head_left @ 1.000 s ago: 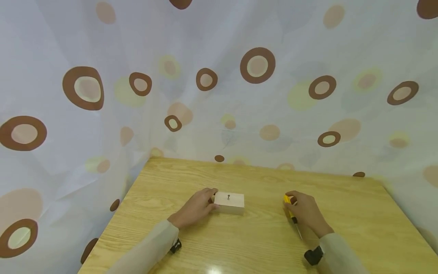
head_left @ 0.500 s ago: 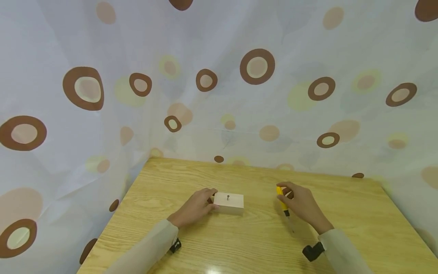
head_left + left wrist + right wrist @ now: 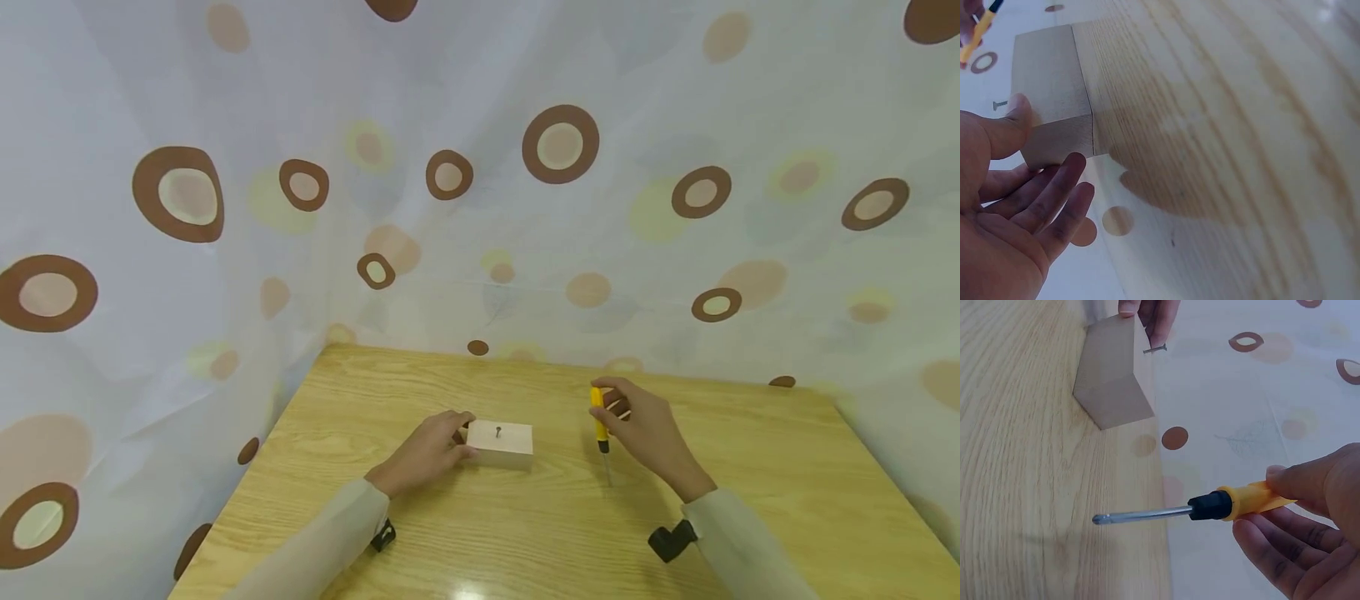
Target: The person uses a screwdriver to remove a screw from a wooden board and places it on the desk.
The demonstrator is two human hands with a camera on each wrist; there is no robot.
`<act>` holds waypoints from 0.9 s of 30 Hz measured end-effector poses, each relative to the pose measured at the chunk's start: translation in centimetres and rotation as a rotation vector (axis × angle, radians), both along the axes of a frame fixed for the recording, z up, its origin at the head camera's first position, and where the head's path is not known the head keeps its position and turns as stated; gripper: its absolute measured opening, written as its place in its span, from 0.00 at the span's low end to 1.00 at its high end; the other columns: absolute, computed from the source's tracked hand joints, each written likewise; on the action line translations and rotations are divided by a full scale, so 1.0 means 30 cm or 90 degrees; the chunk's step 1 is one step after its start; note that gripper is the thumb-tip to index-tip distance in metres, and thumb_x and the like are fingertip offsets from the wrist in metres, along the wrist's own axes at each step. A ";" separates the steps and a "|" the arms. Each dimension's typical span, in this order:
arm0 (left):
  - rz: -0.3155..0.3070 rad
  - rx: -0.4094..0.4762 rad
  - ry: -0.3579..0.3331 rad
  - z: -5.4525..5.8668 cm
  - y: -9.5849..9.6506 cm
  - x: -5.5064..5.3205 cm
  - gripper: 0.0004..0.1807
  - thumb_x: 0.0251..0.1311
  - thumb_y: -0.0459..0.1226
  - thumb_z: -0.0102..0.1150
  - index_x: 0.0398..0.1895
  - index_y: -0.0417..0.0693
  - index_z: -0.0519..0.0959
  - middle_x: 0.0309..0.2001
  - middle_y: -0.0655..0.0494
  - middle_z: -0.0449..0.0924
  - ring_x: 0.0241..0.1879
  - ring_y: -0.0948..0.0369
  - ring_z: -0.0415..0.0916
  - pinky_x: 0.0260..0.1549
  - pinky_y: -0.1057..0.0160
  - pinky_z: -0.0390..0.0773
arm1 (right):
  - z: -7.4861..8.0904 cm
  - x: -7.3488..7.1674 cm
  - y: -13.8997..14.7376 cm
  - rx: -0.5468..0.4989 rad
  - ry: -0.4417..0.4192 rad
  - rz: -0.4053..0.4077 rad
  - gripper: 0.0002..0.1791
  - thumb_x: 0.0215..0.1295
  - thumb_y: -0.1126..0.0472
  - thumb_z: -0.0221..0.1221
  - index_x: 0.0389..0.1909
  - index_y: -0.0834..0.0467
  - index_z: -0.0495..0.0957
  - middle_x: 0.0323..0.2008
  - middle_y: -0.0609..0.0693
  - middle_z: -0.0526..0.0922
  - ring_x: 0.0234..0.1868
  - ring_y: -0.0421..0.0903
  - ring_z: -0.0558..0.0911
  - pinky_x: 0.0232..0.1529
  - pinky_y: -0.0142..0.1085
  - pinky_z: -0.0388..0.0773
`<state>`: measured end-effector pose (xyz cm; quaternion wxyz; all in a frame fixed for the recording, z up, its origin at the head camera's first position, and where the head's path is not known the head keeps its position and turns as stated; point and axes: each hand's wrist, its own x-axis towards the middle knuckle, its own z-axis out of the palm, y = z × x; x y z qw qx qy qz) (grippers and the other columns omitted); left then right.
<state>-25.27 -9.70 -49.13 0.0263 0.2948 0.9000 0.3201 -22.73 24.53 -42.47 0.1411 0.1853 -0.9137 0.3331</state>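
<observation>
A pale wooden block (image 3: 501,446) lies on the table with a screw (image 3: 498,432) standing up from its top face. My left hand (image 3: 423,457) grips the block's left end, thumb on the near side and fingers toward the far side. In the left wrist view, the thumb presses the block (image 3: 1050,81) near its corner. To the right, my right hand (image 3: 648,429) holds a yellow and black screwdriver (image 3: 599,417) by its handle, with the metal shaft pointing down. The right wrist view shows the screwdriver's tip (image 3: 1100,519) apart from the block and the screw (image 3: 1155,349).
The wood-grain table (image 3: 420,383) extends around both hands. A white curtain (image 3: 480,208) with brown and yellow circles hangs along its back and sides. Black camera mounts are strapped at both wrists, the right one (image 3: 672,540) below the sleeve.
My right hand has lifted the screwdriver and moved left and away from me, swinging its shaft closer to vertical. The left hand and the block have stayed in place.
</observation>
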 end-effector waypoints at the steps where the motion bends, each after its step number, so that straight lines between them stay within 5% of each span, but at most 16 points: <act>1: 0.001 -0.001 0.000 0.000 -0.002 0.000 0.31 0.62 0.51 0.57 0.64 0.45 0.69 0.47 0.59 0.75 0.42 0.67 0.76 0.39 0.69 0.76 | 0.005 -0.001 -0.006 -0.002 0.001 0.003 0.22 0.65 0.54 0.61 0.59 0.52 0.73 0.37 0.46 0.81 0.33 0.41 0.80 0.34 0.35 0.79; 27: 0.004 0.011 -0.018 0.011 -0.001 0.001 0.29 0.60 0.49 0.60 0.62 0.46 0.71 0.47 0.58 0.76 0.40 0.67 0.76 0.38 0.68 0.76 | 0.085 -0.037 -0.229 -0.099 0.033 0.047 0.19 0.63 0.58 0.63 0.55 0.49 0.74 0.36 0.43 0.81 0.36 0.37 0.80 0.33 0.33 0.79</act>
